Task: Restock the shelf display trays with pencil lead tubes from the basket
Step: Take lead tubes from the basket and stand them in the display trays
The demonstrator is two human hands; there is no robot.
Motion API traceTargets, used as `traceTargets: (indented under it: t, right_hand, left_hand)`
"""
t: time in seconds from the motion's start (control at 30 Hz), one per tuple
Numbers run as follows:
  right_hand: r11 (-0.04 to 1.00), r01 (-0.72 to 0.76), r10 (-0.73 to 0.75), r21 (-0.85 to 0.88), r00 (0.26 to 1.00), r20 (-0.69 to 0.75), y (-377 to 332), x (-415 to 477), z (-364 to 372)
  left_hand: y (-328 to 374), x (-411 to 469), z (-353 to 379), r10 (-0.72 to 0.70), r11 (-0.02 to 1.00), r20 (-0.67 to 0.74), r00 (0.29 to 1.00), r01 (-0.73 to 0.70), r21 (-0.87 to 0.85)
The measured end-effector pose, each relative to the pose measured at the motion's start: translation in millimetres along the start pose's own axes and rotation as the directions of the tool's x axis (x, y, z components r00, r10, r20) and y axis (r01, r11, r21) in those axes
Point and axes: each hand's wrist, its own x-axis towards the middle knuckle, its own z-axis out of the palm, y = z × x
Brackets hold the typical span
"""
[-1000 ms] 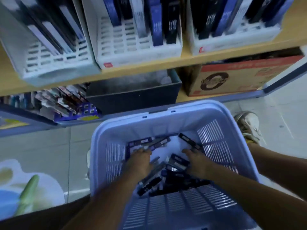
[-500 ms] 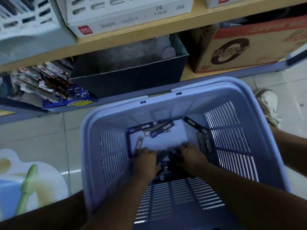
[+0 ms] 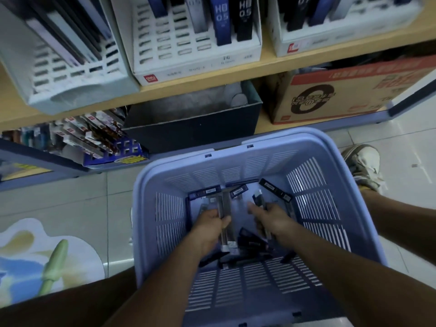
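Observation:
A light blue slatted basket (image 3: 368,234) stands on the floor below me with several dark pencil lead tubes (image 3: 274,187) loose on its bottom. My left hand (image 3: 210,226) is inside it and grips a small bunch of grey tubes (image 3: 226,223). To its right, my right hand (image 3: 274,219) also holds a few tubes, with the forefinger stretched out. On the wooden shelf above stand white display trays (image 3: 179,67), partly filled with upright blue and black tubes (image 3: 221,20).
A dark open box (image 3: 188,128) and a cardboard carton (image 3: 342,100) sit on the lower shelf behind the basket. Packaged goods (image 3: 89,135) lie to the left. My shoe (image 3: 363,165) is by the basket's right rim, and a floor mat (image 3: 47,256) lies to the left.
Both hands have closed on tubes and lifted slightly from the pile on the basket bottom. My view has tilted up, bringing the shelf trays back into sight.

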Motion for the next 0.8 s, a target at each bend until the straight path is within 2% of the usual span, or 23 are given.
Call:
traceTargets:
  t: [0.07,0.1,0.2,0.3,0.47,0.57,0.63,0.67,0.73,0.8]
  right_hand:
    - [0.991,0.025,-0.030,0.132,0.999,0.037,-9.4,-18.7,11.9]
    - [0.981,0.046,-0.057,0.191,0.997,0.054,-14.1,-27.4,17.4]
    - [0.944,0.085,-0.107,0.318,0.993,0.053,-24.3,-47.4,23.8]
    - [0.881,0.099,-0.119,0.462,0.993,0.014,-32.3,-69.3,21.6]
    - [0.789,0.212,-0.179,0.576,0.977,-0.115,-61.4,-106.6,22.0]
    - [0.745,0.259,-0.207,0.615,0.966,-0.155,-81.2,-128.4,19.0]
    - [0.753,0.292,-0.234,0.589,0.956,-0.174,-90.7,-143.2,14.0]
    - [0.751,0.299,-0.249,0.588,0.954,-0.167,-94.3,-150.1,10.4]
    - [0.734,0.297,-0.288,0.610,0.951,-0.117,-104.1,-164.9,0.8]
    - [0.732,0.299,-0.344,0.613,0.938,-0.047,-118.3,-179.2,-10.5]
  left_hand:
    - [9.1,-19.2,11.2,0.036,0.994,0.057,0.998,-0.030,-0.104]
    - [13.4,-29.4,17.1,0.072,0.993,0.065,0.995,-0.065,-0.096]
    - [21.5,-53.6,27.0,0.181,0.979,0.008,0.983,-0.181,0.096]
    - [29.4,-71.0,25.9,0.263,0.958,0.021,0.964,-0.264,0.107]
    - [54.1,-110.7,25.8,0.369,0.918,-0.109,0.923,-0.380,-0.114]
    - [68.0,-137.7,27.8,0.414,0.877,-0.121,0.902,-0.431,-0.214]
    - [80.6,-158.5,24.5,0.474,0.859,-0.135,0.870,-0.490,-0.146]
    - [86.7,-167.0,20.0,0.520,0.847,-0.125,0.845,-0.529,-0.058]
    - [102.4,-183.3,5.9,0.619,0.776,-0.045,0.784,-0.601,0.190]
    - [119.4,-199.7,-11.7,0.673,0.671,0.073,0.736,-0.649,0.359]
